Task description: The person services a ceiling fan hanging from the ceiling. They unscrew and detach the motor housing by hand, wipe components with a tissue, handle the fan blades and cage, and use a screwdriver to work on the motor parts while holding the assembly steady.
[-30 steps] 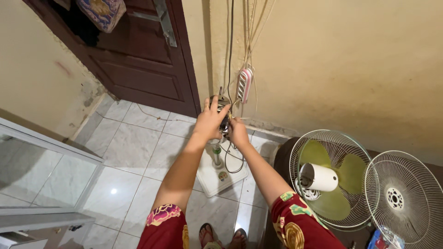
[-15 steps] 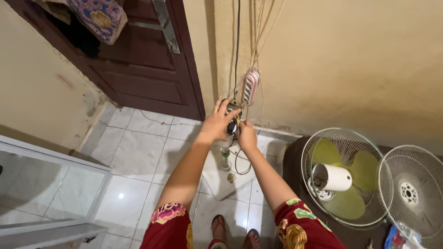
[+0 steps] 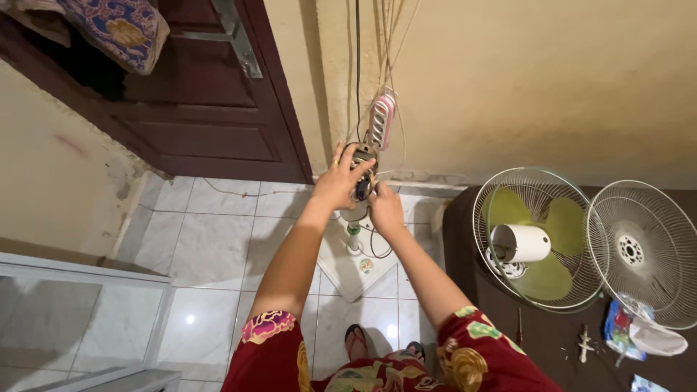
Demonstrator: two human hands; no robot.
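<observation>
Both hands have stayed on the small dark motor unit (image 3: 362, 173) over the last second, just under the hanging pink power strip (image 3: 381, 120). Left hand (image 3: 340, 181) is clamped round its side; right hand (image 3: 385, 207) pinches the wires below. Only the viewpoint has shifted. Fan guards (image 3: 534, 236) sit untouched on the dark bench (image 3: 552, 341).
</observation>
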